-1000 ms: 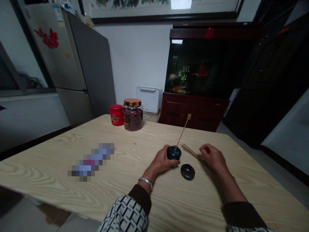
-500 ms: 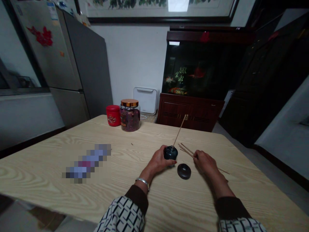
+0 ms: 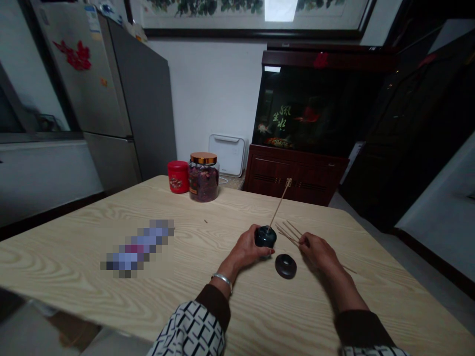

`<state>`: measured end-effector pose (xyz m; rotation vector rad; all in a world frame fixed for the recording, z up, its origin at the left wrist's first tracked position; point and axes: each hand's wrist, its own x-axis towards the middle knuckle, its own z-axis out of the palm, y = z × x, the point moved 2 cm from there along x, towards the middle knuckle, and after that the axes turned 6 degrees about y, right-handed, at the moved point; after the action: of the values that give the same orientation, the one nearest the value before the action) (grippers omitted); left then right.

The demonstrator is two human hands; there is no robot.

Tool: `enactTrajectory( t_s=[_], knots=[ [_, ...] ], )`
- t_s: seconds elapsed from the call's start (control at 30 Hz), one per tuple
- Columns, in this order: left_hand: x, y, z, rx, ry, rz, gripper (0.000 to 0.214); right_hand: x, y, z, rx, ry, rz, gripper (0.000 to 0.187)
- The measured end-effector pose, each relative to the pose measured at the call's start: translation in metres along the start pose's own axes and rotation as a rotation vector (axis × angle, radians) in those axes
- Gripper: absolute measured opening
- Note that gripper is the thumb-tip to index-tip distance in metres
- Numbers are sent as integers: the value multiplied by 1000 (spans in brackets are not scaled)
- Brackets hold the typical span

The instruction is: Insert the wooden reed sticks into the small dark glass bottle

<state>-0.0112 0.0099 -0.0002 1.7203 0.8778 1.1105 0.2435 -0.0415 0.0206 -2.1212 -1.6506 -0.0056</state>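
My left hand (image 3: pixel 248 248) is wrapped round a small dark round pot (image 3: pixel 265 236) standing on the wooden table (image 3: pixel 111 306). One thin stick (image 3: pixel 281 201) stands in the pot and leans up to the right. A dark ring-shaped lid (image 3: pixel 285 265) lies just in front of the pot, between my hands. My right hand (image 3: pixel 317 251) is closed in a pinch on several thin sticks (image 3: pixel 291 232) that lie fanned out on the table to the right of the pot.
A glass jar with a copper lid (image 3: pixel 203 176) and a red tin (image 3: pixel 178 176) stand at the table's far edge. A blurred flat object (image 3: pixel 137 247) lies at the left. Behind are a grey fridge (image 3: pixel 111 99) and a fish tank (image 3: pixel 308 104) on a cabinet.
My right hand slid left onto the loose sticks and pinched them. The left hand kept its hold on the pot. The camera shifted slightly.
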Motion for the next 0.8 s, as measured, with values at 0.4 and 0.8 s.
enactTrajectory(
  t_s=[0.4,0.8],
  knots=[
    [2,-6,1,-12,23,-23,67,8,-66,-78,1414,688,89,28],
    [3,-11,1,-6,15,-13,67,9,-91,-46,1418,622,30,24]
  ],
)
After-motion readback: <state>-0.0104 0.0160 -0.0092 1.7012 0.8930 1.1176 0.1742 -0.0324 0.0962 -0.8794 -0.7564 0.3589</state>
